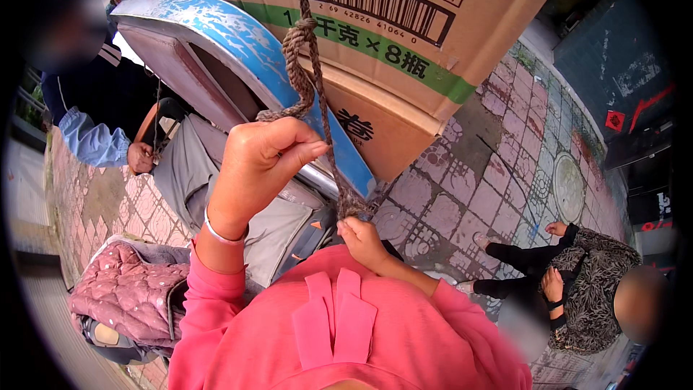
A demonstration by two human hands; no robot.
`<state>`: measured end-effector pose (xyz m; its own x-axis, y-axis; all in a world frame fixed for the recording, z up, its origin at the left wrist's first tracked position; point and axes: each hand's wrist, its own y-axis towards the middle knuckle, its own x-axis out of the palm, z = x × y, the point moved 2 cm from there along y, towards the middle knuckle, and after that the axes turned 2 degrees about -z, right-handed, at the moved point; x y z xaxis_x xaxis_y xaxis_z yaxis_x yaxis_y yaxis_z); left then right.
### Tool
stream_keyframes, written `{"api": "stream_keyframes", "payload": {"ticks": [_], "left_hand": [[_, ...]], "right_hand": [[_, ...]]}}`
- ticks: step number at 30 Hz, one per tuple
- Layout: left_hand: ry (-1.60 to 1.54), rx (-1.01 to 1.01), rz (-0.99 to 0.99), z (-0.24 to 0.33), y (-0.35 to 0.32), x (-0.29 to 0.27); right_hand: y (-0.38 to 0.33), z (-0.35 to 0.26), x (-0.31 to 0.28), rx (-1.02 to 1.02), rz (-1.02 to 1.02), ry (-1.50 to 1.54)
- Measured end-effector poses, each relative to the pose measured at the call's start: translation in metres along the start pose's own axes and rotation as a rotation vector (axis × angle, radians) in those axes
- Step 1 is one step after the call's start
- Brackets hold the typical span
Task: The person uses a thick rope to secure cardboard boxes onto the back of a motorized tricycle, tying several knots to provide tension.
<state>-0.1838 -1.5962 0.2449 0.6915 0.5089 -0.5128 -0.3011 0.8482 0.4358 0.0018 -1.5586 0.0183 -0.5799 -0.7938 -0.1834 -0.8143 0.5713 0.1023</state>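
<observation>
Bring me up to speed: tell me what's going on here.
Someone in a pink top is working with a brown rope. Their left hand is raised and appears closed on it; their right hand grips it lower down, by the corner of a worn blue-and-white panel. The rope, knotted higher up, crosses in front of a large cardboard box. One person is beyond the panel, another on the paving to the right.
</observation>
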Motion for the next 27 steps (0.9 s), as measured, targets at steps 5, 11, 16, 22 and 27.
{"api": "stream_keyframes", "payload": {"ticks": [5,11,16,22,27], "left_hand": [[0.141,0.05,0.115,-0.003,-0.006,0.012],[0.121,-0.002,0.136,-0.001,-0.013,0.01],[-0.179,-0.026,0.143,-0.024,-0.043,0.044],[0.174,-0.002,0.062,-0.02,-0.042,0.071],[0.25,0.009,0.071,-0.027,-0.058,0.083]], "right_hand": [[0.007,-0.076,-0.021,-0.235,-0.049,-0.076],[0.037,-0.164,-0.056,-0.14,-0.185,0.068],[0.023,-0.164,-0.073,0.005,-0.15,0.056],[-0.025,-0.139,-0.092,0.061,-0.044,-0.011],[-0.05,-0.123,-0.092,0.078,0.005,-0.047]]}}
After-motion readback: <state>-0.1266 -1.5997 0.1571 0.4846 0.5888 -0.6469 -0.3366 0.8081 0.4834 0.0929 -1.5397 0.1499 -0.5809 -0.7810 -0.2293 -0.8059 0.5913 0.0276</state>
